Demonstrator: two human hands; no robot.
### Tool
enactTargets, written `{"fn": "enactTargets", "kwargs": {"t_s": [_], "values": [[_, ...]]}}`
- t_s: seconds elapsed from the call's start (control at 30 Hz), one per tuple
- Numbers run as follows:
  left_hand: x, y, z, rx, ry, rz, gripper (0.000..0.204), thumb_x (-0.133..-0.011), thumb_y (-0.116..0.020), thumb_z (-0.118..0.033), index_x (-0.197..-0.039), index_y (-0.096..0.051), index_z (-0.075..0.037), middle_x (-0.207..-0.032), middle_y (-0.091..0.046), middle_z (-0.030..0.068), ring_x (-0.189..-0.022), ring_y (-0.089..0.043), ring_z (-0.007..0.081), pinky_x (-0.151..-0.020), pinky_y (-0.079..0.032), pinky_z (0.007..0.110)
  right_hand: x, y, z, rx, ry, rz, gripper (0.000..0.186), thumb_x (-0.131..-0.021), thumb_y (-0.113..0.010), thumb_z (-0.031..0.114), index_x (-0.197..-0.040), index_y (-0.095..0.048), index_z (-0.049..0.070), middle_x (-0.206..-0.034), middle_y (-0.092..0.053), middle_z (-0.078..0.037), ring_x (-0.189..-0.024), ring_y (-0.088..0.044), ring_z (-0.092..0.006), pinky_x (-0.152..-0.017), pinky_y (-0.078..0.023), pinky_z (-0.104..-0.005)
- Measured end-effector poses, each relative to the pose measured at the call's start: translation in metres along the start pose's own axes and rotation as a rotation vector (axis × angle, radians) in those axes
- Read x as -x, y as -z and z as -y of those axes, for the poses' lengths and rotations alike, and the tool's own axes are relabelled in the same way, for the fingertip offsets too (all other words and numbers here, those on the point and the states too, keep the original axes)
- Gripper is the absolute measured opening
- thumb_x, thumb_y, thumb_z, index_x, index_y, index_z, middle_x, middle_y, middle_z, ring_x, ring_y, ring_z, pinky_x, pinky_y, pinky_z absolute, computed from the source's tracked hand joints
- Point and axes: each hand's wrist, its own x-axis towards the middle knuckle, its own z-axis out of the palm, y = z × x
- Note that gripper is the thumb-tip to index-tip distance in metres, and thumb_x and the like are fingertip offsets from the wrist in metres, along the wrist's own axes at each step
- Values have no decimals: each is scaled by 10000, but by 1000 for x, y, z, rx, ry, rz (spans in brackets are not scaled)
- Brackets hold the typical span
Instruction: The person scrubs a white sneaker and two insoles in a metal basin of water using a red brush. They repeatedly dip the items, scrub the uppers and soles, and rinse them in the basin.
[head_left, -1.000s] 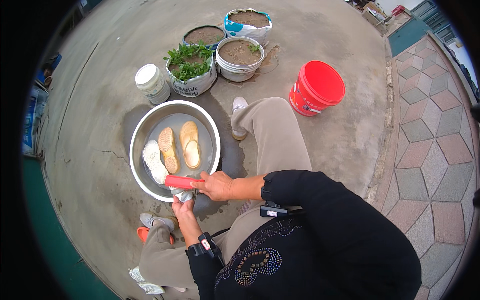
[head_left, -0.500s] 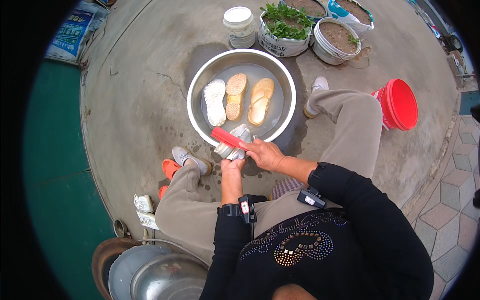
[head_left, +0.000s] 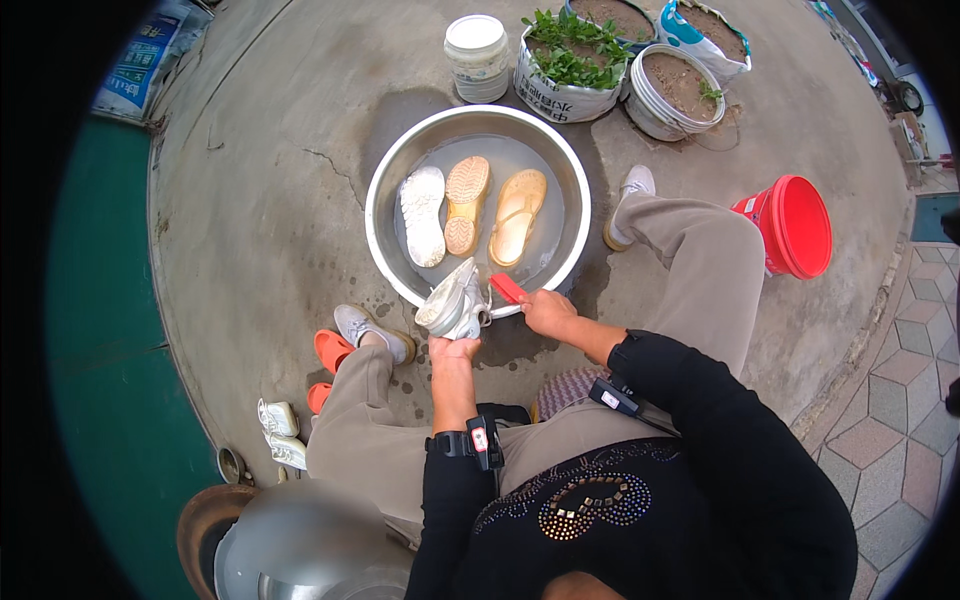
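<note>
My left hand (head_left: 455, 348) grips a white sneaker (head_left: 450, 308) from below, over the near rim of a wide metal basin (head_left: 376, 230). The sneaker is tilted, its far end over the basin. My right hand (head_left: 546, 312) is closed round a red scrubbing brush (head_left: 508, 288), held just right of the sneaker and apart from it. Shallow cloudy water fills the basin's bottom. In it lie a white shoe (head_left: 423, 218) sole up, a tan clog (head_left: 467, 205) sole up and another tan clog (head_left: 518, 215) upright.
Behind the basin stand a lidded white tub (head_left: 476, 60), a planted sack (head_left: 570, 75) and a bucket of soil (head_left: 672, 95). A red bucket (head_left: 798, 228) is at right. Orange slippers (head_left: 330, 350), white shoes (head_left: 280, 430) and stacked basins (head_left: 235, 560) lie at left.
The brush has come off the sneaker and moved right with my right hand. My left hand has turned the sneaker, so it now sits more upright.
</note>
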Motion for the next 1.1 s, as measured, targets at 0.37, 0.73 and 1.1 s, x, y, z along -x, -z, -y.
{"fn": "enactTargets", "kwargs": {"t_s": [0.37, 0.73, 1.1], "values": [[-24, -72, -7, -1138, -302, 458, 310, -882, -581, -171, -1088, -529, 55, -980, -634, 123, -809, -633, 191, -758, -510, 305, -12, 168, 28, 474, 234, 86, 251, -736, -605, 160, -947, -691, 52, -965, -676, -128, -926, -648, -265, -772, -509, -369], [-50, -109, 52, -2928, -759, 349, 301, -780, -619, -282, -789, -579, 17, -760, -614, 258, -772, -601, 433, -690, -458, 494, 21, 227, 60, 2, 649, -232, 103, -645, -638, 107, -723, -686, 59, -767, -650, -162, -739, -644, -319, -638, -508, -415], [-81, -119, 53, -2989, -618, 293, 272, -778, -609, -261, -801, -590, 9, -779, -621, 247, -786, -606, 422, -702, -465, 485, 14, 241, 59, -3, 737, -68, 137, -687, -595, 69, -804, -612, 1, -825, -545, -226, -670, -595, -380, -592, -479, -463]]}}
